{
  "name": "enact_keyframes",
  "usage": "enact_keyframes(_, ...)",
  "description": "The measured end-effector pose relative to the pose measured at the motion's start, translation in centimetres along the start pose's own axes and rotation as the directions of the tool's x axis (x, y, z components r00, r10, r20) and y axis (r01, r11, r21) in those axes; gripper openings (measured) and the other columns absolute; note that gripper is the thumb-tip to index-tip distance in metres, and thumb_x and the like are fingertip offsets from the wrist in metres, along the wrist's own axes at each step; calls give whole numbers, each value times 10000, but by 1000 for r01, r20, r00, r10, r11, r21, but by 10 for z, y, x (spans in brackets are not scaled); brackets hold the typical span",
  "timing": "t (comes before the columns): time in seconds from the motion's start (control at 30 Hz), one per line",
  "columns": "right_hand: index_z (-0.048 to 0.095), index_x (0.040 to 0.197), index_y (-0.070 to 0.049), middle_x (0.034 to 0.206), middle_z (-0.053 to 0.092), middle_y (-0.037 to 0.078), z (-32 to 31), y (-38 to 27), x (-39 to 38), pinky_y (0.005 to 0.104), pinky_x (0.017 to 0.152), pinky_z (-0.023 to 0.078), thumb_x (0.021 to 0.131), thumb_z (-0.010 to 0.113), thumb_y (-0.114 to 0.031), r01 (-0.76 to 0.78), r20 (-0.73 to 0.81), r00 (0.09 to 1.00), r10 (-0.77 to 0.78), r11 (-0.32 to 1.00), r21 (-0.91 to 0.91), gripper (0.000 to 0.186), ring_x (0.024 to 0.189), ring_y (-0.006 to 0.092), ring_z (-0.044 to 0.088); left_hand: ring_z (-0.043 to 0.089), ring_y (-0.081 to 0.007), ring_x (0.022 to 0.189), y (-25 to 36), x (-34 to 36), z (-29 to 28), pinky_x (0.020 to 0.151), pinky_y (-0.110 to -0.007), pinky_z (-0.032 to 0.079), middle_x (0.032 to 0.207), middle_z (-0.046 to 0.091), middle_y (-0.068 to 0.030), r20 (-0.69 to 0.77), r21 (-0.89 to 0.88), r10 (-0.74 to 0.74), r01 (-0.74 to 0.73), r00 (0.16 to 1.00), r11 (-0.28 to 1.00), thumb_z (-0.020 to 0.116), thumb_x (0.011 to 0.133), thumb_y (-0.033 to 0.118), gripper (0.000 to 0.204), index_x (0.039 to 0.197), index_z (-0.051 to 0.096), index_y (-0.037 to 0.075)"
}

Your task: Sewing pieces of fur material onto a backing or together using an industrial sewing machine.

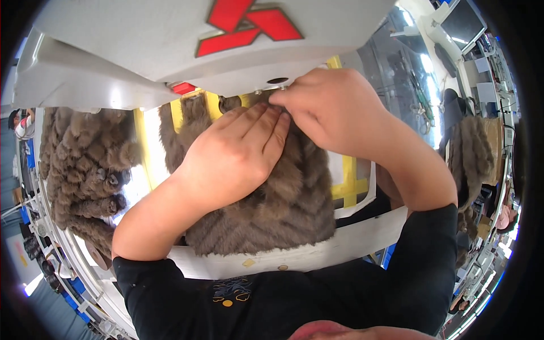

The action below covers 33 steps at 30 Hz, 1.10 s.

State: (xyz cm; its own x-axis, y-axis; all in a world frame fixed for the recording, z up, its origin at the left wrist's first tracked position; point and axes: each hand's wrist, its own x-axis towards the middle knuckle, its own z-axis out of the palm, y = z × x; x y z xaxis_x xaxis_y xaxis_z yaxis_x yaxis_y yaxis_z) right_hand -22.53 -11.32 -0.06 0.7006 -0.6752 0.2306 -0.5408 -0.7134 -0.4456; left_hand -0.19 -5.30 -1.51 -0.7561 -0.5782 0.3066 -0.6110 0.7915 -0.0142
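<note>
A brown fur piece (272, 209) with a chevron-like pile lies across the bed of a white sewing machine (141, 45). My left hand (235, 150) rests flat on the fur, its fingers stretched out together toward the underside of the machine's arm. Against those fingertips, my right hand (334, 110) is closed, thumb and fingers pinched at the fur's far edge beneath the machine head. Whatever sits in that pinch is hidden by the fingers. A narrow fur strip (195, 113) reaches out at the far left of the piece.
Many brown fur pieces (85, 164) are heaped on the left of the table. Yellow tape (348, 184) marks the white work surface. Thread or small tools (422, 96) lie beyond my right arm. More fur (470, 156) hangs at the far right, near a monitor (462, 25).
</note>
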Motion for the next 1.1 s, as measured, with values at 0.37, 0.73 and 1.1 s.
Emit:
enact_keyframes(0.37,735,1097,-46,1135,738,30,0,-6,-5,382,685,583,887,554,-55,102,116,990,-81,978,-184,278,922,262,724,701,-319,1080,0,-4,3,919,-394,562,1208,706,-185,-32,-50,-51,49,998,998,603,832,103,424,1219,679,-52)
enact_keyframes(0.73,705,985,-40,953,685,35,5,-7,-5,402,608,557,895,548,-95,116,99,990,-96,966,-229,189,804,272,705,696,-209,842,0,2,1,742,-352,536,1273,720,-109,48,92,-214,209,976,974,612,813,103,287,1087,689,66)
enact_keyframes(1.1,716,1087,-59,1071,729,41,1,-6,-5,385,697,579,907,540,-86,113,64,993,-101,970,-215,253,927,267,719,731,-216,807,-3,5,13,693,-346,572,1221,744,-94,18,102,-305,302,952,948,624,805,84,219,1017,672,62)
